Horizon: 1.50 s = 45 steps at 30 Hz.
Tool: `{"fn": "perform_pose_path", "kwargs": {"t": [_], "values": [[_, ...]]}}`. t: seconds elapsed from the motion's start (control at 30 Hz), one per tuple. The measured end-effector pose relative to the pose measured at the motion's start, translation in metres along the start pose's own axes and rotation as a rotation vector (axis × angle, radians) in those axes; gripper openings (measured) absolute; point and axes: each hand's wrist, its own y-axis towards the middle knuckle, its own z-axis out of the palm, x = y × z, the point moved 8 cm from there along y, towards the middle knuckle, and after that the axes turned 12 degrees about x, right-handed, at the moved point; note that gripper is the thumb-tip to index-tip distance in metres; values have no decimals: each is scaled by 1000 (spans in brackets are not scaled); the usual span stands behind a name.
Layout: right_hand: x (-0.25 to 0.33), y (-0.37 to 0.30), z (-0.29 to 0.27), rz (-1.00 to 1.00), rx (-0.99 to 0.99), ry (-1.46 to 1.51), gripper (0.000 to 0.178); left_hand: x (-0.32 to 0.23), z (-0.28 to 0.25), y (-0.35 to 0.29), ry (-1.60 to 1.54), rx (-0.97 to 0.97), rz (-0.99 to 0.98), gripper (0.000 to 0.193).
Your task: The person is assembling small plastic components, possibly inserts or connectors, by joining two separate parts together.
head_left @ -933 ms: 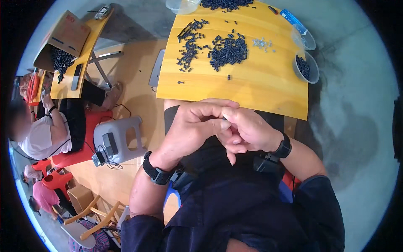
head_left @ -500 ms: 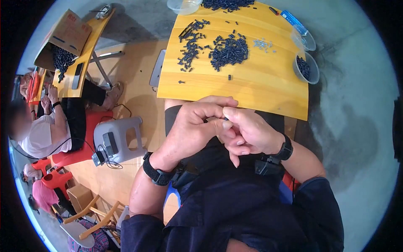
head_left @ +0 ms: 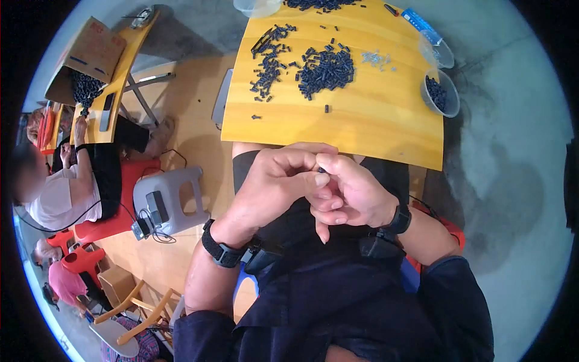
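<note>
A person's left hand (head_left: 274,181) and right hand (head_left: 360,190) meet, tips together, pinching a small dark piece (head_left: 322,170) between them (only a sliver of it shows), beside the near edge of a yellow table (head_left: 386,130). From the hands, a heap of black pieces (head_left: 327,71) lies at 12 o'clock, silvery bits (head_left: 376,59) at 1, and a clear bowl (head_left: 452,99) holding dark parts (head_left: 435,92) at 2.

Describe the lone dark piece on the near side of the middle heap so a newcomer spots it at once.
Start at the yellow table and find the dark heap near its middle. Below that heap in the picture, on the table's near side, is one short dark piece. It is alone on bare tabletop, whereas the other stray piece on that side lies well to the left.
</note>
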Motion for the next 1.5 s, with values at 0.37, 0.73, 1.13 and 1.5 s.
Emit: {"fn": "perform_pose_path", "kwargs": {"t": [0.37, 0.73, 1.13, 1.5], "values": [[4, -4, 6, 2, 76, 30, 51, -9, -2, -3, -88, 29, 195, 11], [14, -5, 12, 34, -5, -155, 54, -27, 5, -10, 222, 16, 307, 14], [12, -8, 22, 16, 160, -229, 59, -28, 14, -8, 186, 145, 342, 10], [4, -6, 13, -8, 10, -80, 47, -19, 13, -4, 165, 109, 276, 20]]}}
